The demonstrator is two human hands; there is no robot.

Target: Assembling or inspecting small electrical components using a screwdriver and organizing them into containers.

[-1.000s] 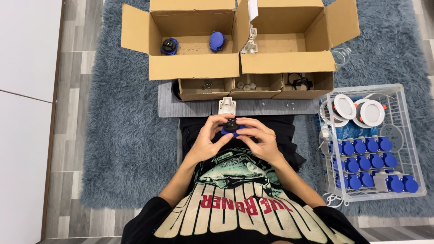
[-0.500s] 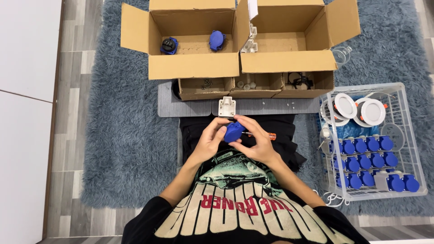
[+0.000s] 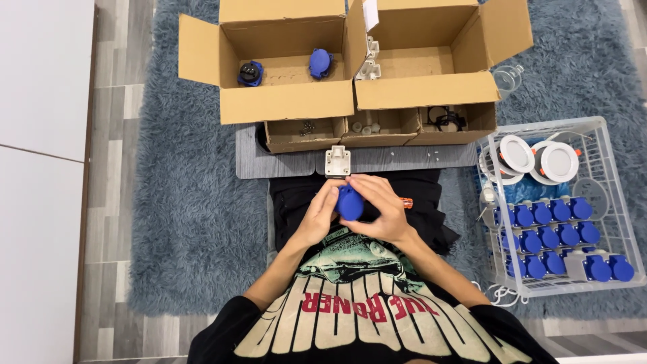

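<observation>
Head view: both hands meet over the lap. The left hand [image 3: 318, 217] and right hand [image 3: 381, 210] curl their fingers around one blue socket part [image 3: 350, 202], held between them just below one white housing [image 3: 337, 162] on the grey mat [image 3: 404, 159]. Two large open cardboard boxes sit beyond; the left box [image 3: 286, 101] holds two blue pieces. At right, one white wire basket [image 3: 610, 202] carries two round white lamps and three rows of blue sockets.

The blue socket part [image 3: 350, 202] now shows its broad blue face between both hands, where a second ago a small dark piece showed; the fingers close around it.
</observation>
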